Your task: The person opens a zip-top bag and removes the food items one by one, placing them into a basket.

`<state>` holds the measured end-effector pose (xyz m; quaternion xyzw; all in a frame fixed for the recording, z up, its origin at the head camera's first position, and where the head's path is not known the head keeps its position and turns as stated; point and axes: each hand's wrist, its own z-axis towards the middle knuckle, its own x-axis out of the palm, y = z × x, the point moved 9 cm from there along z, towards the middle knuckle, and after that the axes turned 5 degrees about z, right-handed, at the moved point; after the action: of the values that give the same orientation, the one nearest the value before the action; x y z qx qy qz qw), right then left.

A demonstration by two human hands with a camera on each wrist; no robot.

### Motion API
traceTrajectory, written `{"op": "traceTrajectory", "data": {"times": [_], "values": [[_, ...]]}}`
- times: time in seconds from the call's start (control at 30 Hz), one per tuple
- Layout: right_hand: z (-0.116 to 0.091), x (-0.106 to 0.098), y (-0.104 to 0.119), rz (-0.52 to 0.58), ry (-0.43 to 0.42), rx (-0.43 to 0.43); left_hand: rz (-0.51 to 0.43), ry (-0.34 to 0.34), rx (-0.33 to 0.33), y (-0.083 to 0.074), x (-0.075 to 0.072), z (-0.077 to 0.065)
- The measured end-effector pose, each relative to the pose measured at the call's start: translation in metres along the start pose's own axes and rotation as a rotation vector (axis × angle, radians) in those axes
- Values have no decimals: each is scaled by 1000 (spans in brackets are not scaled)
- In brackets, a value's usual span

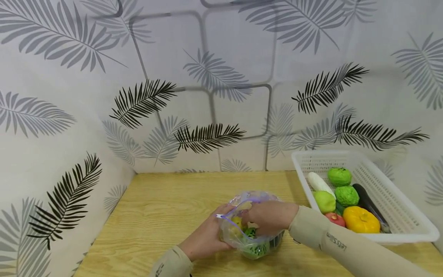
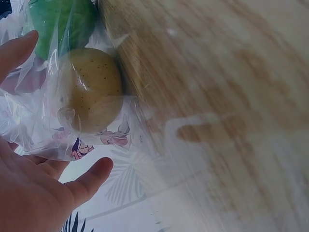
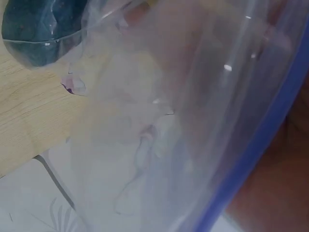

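Note:
A clear zip bag [image 1: 226,233] with a purple zip edge and a white slider [image 1: 219,216] stands on the wooden table. My left hand [image 1: 209,236] cups its left side, thumb near and fingers beyond. In the left wrist view those fingers spread loosely against the plastic. Inside lie a speckled yellow-brown potato-like piece [image 2: 94,89], a bumpy green piece [image 1: 257,249] and a dark green rounded piece [image 3: 43,31]. Through the bag's mouth reaches my right hand [image 1: 268,217], fingers pointing down among the contents. Plastic and the hand itself hide whether those fingers hold anything.
To the right, a white plastic basket [image 1: 405,200] holds a yellow pumpkin [image 1: 361,220], an eggplant [image 1: 370,204], a white radish-like piece [image 1: 320,181], a red piece [image 1: 335,219] and several green ones. Bare wooden table [image 1: 155,207] extends left; patterned cloth [image 1: 221,57] hangs behind.

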<state>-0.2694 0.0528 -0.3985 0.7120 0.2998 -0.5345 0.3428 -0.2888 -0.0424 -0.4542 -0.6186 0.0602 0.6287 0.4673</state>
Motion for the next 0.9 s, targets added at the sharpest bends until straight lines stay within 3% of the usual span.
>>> {"op": "traceTrajectory", "data": {"times": [0.27, 0.63, 0.9], "values": [[1, 8, 0, 49, 19, -35, 22, -34, 43, -3, 0, 1], [2, 18, 6, 16, 50, -77, 1, 5, 30, -3, 3, 0], [-7, 9, 1, 90, -39, -74, 24, -12, 42, -4, 4, 1]]}}
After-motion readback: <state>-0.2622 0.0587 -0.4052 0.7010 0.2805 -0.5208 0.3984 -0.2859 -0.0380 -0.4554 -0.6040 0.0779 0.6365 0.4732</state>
